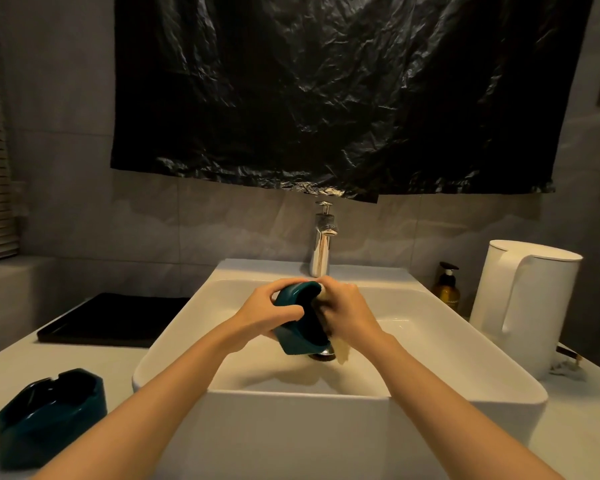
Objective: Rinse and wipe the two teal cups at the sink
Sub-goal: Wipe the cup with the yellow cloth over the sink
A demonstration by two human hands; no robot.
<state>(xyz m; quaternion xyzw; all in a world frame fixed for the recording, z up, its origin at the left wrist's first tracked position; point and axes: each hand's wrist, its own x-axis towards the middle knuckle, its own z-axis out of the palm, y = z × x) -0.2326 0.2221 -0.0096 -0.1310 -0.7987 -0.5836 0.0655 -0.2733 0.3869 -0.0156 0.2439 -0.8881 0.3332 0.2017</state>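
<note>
Over the white sink (465,386) my left hand (267,313) grips a teal cup (297,337) by its outer wall, the cup tipped on its side with the opening facing right. My right hand (343,311) holds a pale cloth (342,353) and pushes it into the cup's opening; a strip of cloth hangs below the hand. A second teal cup (49,417) stands upright on the counter at the lower left, apart from both hands. No water stream shows from the chrome faucet (321,244).
A black tray (115,320) lies on the counter left of the sink. A white kettle (523,306) and an amber pump bottle (447,285) stand to the right. A black plastic sheet (326,91) hangs on the wall above. The drain (323,355) sits under the cup.
</note>
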